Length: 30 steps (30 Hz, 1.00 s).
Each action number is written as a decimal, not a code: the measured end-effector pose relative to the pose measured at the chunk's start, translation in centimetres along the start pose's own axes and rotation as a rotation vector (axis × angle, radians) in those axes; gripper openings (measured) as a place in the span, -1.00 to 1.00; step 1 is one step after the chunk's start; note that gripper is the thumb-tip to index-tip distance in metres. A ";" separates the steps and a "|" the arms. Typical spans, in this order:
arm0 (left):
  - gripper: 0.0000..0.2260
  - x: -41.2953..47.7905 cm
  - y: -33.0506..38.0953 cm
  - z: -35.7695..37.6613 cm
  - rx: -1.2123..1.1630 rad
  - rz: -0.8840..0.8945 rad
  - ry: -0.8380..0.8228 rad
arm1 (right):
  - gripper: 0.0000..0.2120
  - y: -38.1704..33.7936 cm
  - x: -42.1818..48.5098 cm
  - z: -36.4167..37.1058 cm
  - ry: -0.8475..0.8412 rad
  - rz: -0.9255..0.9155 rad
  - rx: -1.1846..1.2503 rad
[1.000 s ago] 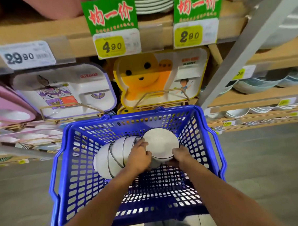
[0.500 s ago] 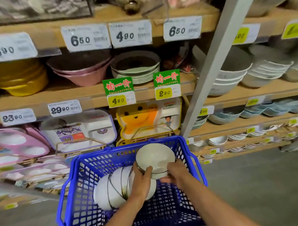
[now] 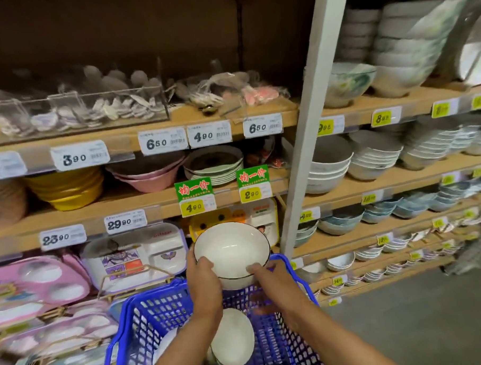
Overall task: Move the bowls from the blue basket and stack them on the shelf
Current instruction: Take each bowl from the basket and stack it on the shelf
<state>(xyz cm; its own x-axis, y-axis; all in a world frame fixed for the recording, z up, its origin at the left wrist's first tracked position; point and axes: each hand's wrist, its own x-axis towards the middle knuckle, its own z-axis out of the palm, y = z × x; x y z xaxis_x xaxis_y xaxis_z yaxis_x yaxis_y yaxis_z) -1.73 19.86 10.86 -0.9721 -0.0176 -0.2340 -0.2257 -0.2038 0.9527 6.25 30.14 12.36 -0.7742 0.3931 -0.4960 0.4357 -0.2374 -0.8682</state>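
Observation:
A white bowl with a thin dark rim (image 3: 231,250) is held up above the blue basket (image 3: 157,313), its opening tilted toward me. My left hand (image 3: 203,280) grips its left edge with the thumb over the rim. My right hand (image 3: 268,277) grips its right lower edge, thumb on the rim. More white bowls (image 3: 232,340) lie on their sides inside the basket, partly hidden by my left forearm. The wooden shelves (image 3: 141,203) rise right behind the basket.
A white upright post (image 3: 309,140) divides the shelving. Right of it stand stacks of white bowls (image 3: 327,167) and blue patterned bowls (image 3: 343,222). Left are yellow bowls (image 3: 68,187), pink bowls (image 3: 148,175), divided kids' trays (image 3: 137,253) and price tags. Grey floor (image 3: 432,312) lies at right.
Both hands have lifted the white bowl up out of the basket, above its far rim. My view has tilted upward, showing higher shelves.

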 end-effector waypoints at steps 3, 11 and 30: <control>-0.56 -0.6 3.3 0.8 -0.006 0.007 -0.050 | -0.65 -2.7 -1.0 -1.0 0.067 -0.186 0.029; -0.61 -6.0 10.2 4.7 -0.048 0.061 -0.231 | -0.71 -9.5 -3.9 -6.2 0.042 -0.490 0.190; -0.80 -20.8 10.7 26.8 -0.181 -0.047 -0.391 | -0.49 -16.7 -11.4 -31.0 0.126 -0.526 0.417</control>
<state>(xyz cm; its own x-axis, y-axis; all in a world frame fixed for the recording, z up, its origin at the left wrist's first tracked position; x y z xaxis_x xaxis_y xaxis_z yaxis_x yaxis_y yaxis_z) 14.36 44.25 31.17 -0.9201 0.3611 -0.1515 -0.2888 -0.3645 0.8853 22.10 57.16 32.12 -0.7645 0.6439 -0.0292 -0.2165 -0.2992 -0.9293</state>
